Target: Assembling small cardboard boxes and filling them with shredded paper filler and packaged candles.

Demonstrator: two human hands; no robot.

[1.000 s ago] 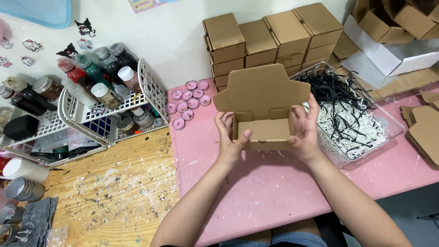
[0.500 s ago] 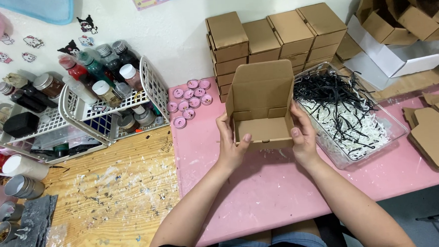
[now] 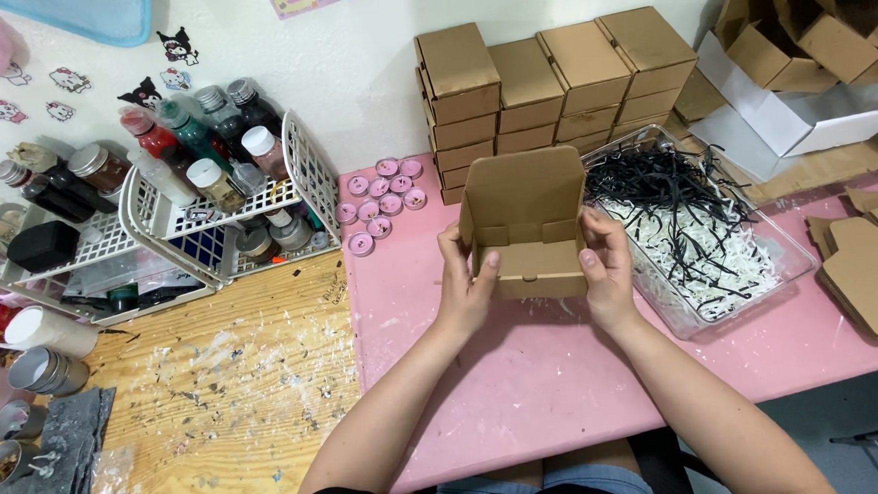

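Both hands were closed on one small brown cardboard box (image 3: 525, 240), held just above the pink counter (image 3: 526, 373). The left hand (image 3: 464, 288) clasped the box's left wall, thumb lying up along the front corner and the fingers wrapped behind. The right hand (image 3: 608, 270) mirrored it on the right wall, thumb pressed to the front edge. Each grip was firm on cardboard, neither released nor empty.

By the look of it the box was mostly formed: front wall and both side walls stood upright, and the lid flap rose straight up behind the grips, not yet folded down. Whether the side tabs were fully tucked inside could not be told from this angle. Nothing appeared to lie in the box, so filling and closing seemed left.

Both forearms ran up from the bottom edge, converging on the box, wrists fairly straight and elbows spread apart.

Just right of the right hand sat a clear tray of black and white shredded paper (image 3: 693, 229). Beyond the grips, against the wall, stood stacked closed boxes (image 3: 550, 81). Beyond and left of the left hand lay small pink round tins (image 3: 381, 195), and further left white wire baskets of bottles (image 3: 196, 205). Far right lay flat cardboard blanks (image 3: 876, 264).
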